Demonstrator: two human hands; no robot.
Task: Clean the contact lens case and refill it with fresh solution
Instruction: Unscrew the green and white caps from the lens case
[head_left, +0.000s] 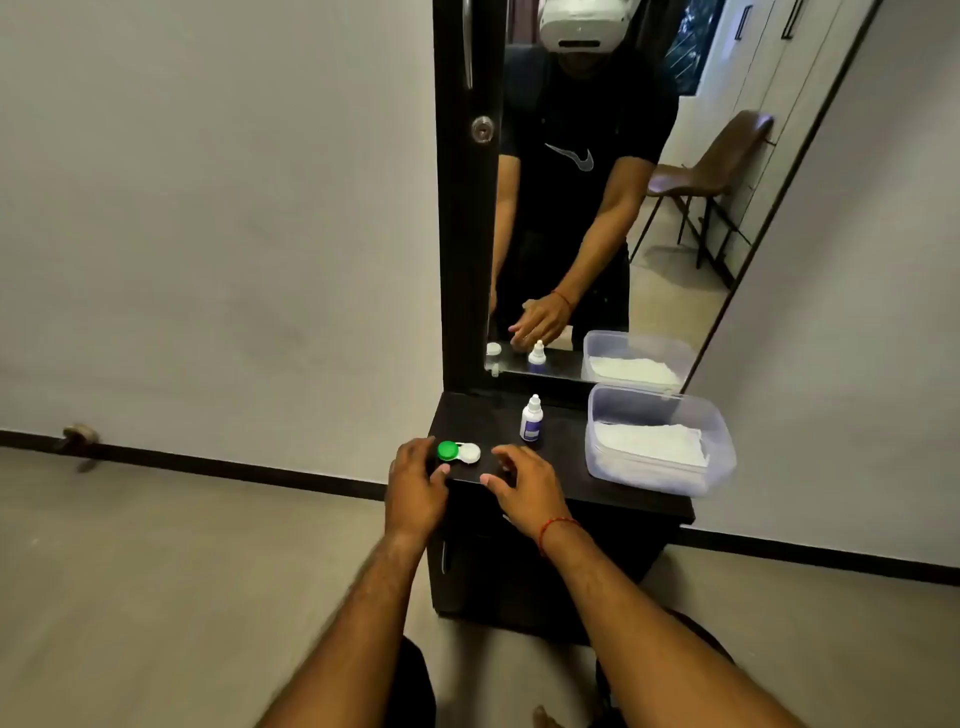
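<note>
The left hand (415, 488) curls beside the green end of the lens case (459, 452), thumb just below it; whether it really grips, I cannot tell. The case lies on the dark shelf (566, 460) between both hands. The right hand (524, 488) hovers with fingers loosely spread, holding nothing. Beyond it stands a small bottle (531, 420), and further right a plastic tub (602, 410) of tissues (649, 441).

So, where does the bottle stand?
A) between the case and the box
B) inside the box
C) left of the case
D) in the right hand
A: the bottle stands upright on the table, to the right of the case and to the left of the box, apart from both.
</note>
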